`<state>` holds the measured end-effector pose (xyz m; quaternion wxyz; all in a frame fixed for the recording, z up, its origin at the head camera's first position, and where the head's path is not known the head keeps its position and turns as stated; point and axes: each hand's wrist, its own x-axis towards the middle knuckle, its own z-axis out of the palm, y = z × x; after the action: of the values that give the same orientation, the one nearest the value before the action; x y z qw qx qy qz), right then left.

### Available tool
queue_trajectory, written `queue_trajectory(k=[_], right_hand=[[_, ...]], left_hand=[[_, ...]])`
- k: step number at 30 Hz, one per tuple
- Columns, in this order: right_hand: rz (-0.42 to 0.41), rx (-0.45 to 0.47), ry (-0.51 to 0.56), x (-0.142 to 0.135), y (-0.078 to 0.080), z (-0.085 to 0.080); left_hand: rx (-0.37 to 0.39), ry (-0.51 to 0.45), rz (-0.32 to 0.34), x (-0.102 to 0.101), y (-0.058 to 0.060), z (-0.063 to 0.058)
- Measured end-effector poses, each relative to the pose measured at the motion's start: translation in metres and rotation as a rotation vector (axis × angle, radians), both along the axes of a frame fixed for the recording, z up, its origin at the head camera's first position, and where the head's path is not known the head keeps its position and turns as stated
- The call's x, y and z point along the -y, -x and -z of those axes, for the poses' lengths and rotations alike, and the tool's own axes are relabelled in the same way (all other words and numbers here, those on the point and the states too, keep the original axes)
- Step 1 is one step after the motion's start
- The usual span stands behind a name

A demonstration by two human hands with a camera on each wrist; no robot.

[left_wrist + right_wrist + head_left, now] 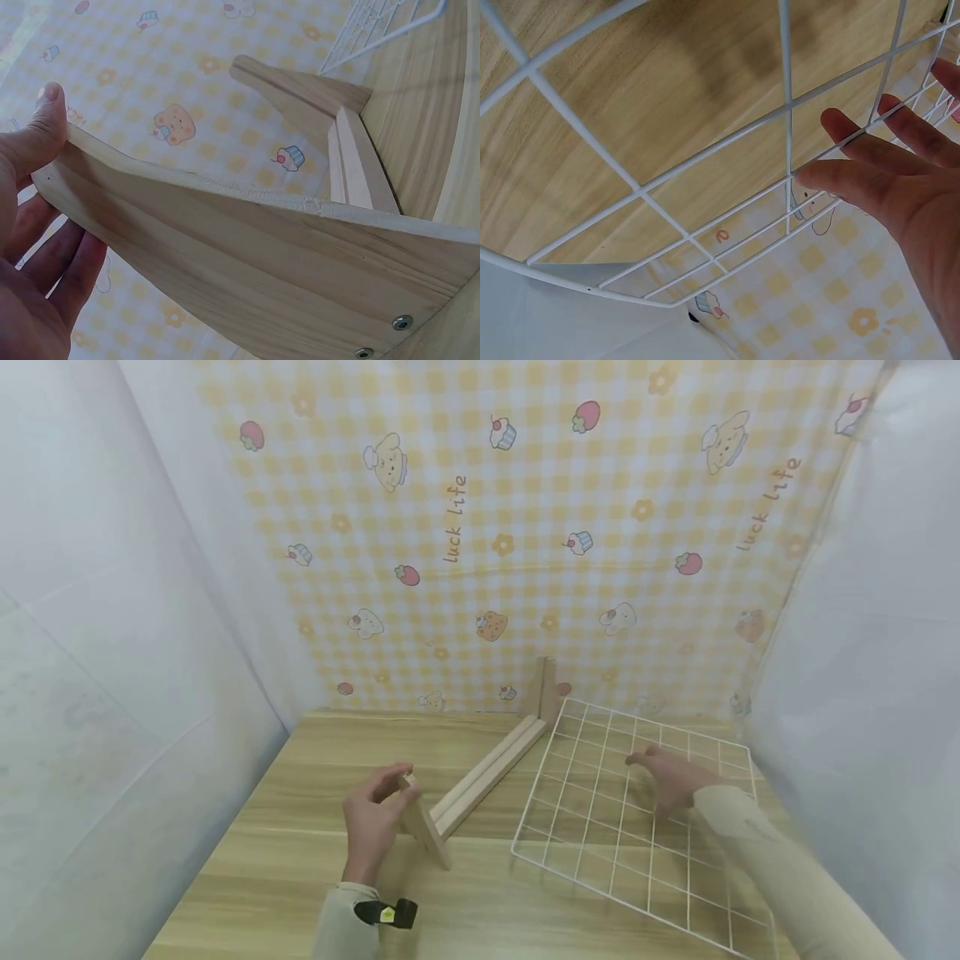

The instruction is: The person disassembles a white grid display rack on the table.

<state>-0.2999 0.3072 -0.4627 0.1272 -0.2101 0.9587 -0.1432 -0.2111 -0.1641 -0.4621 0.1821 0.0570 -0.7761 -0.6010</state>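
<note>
A pale wooden stand, two shaped side panels joined by two long slats [491,772], sits on the table. My left hand [372,818] pinches the upper end of its near side panel [225,240], thumb on one edge and fingers on the other. Two screw heads [403,322] show low on that panel. The far side panel [547,689] stands by the back cloth. To the right is a white wire grid [622,827], one corner close to the far panel. My right hand [671,777] is over the grid, fingers loosely extended, thumb tip right at a wire.
A wood-grain table [262,860] lies under everything. Behind it hangs a yellow checked cloth [540,585] with cartoon prints. White sheets close off the left side [112,652] and the right side [870,652]. A black strap [386,912] is on the left wrist.
</note>
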Motion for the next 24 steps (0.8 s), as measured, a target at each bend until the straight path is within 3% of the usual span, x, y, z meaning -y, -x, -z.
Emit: queue_trajectory(k=[9, 24], right_hand=[[-0.057, -0.025, -0.040, 0.008, 0.002, 0.010], [-0.110, -0.022, -0.078, 0.025, 0.012, 0.025]], left_hand=[[-0.087, -0.004, -0.015, -0.014, -0.012, 0.003], [-0.253, 0.165, -0.115, -0.034, -0.026, 0.008]])
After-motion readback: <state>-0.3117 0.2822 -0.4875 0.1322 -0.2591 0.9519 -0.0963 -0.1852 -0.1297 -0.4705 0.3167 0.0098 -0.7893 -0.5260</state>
